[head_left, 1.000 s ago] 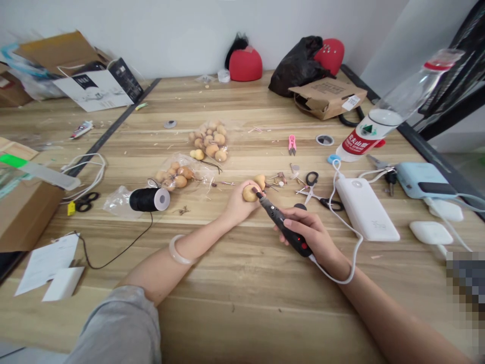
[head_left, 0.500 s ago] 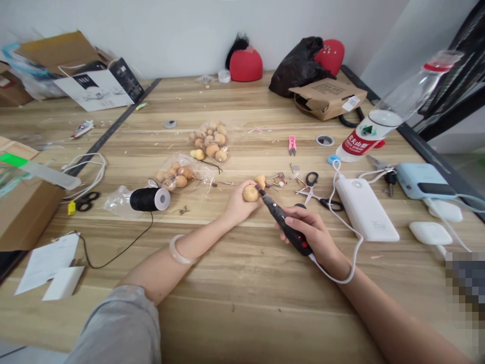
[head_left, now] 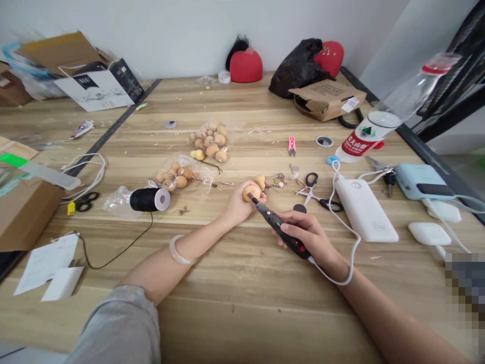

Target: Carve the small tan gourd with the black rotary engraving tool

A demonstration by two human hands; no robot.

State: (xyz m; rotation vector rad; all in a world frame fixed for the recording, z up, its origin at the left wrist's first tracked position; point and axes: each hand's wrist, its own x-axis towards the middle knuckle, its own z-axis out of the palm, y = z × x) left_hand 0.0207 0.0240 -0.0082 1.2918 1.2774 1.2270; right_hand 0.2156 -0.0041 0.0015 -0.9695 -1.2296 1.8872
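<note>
Gripping black rotary tool (head_left: 270,216) in right hand (head_left: 312,230), tip at round gourd (head_left: 248,192); contact not certain. Best to press lightly and evenly, left fingertips well clear of tip. Gripping round gourd in left hand (head_left: 237,206), ahead and left of right hand, well short of far edge of counter (head_left: 242,288). Beyond, nearer that edge: bagged gourds (head_left: 210,139).

The tool (head_left: 272,218) is black (its tip (head_left: 252,198) perhaps brown).
</note>
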